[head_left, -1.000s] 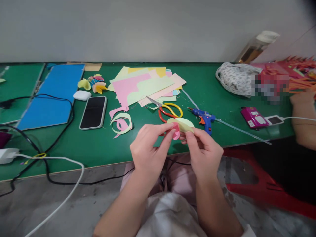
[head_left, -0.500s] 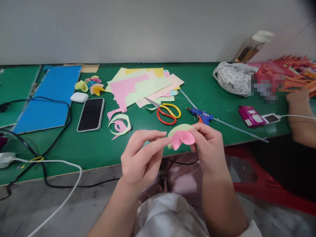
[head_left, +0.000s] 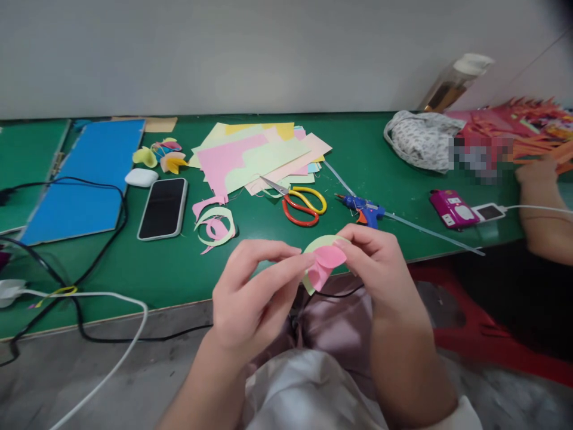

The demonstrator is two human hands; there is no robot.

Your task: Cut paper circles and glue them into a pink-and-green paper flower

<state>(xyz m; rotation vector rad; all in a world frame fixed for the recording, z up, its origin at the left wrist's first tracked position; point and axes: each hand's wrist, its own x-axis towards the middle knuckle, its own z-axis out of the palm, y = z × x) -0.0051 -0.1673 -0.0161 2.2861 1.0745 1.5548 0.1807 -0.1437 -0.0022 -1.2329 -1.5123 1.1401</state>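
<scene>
Between my hands, just past the table's front edge, is a paper flower piece (head_left: pixel 329 258) with a curled pink part against a pale green round of paper. My left hand (head_left: pixel 257 289) pinches its left side between thumb and fingers. On the right side, the thumb and fingers of my right hand (head_left: pixel 376 263) are closed on the pale green edge. Scissors (head_left: pixel 301 206) with red and yellow handles lie beyond my hands, blades on the paper sheets. A blue glue gun (head_left: pixel 363 208) with a long glue stick rests to their right.
Coloured paper sheets (head_left: pixel 259 152) lie at the back, curled offcuts (head_left: pixel 219 227) nearer. Leftward are a phone (head_left: pixel 162 209), a white case (head_left: pixel 141 177), finished paper shapes (head_left: pixel 163 156), a blue board (head_left: pixel 85 179) and cables. A co-worker's arm (head_left: pixel 541 209) reaches in at the right, near a purple box (head_left: pixel 453 209).
The paper piece has tilted and turned between my fingers, its pink part now facing more downward and left. My hands stay close together around it.
</scene>
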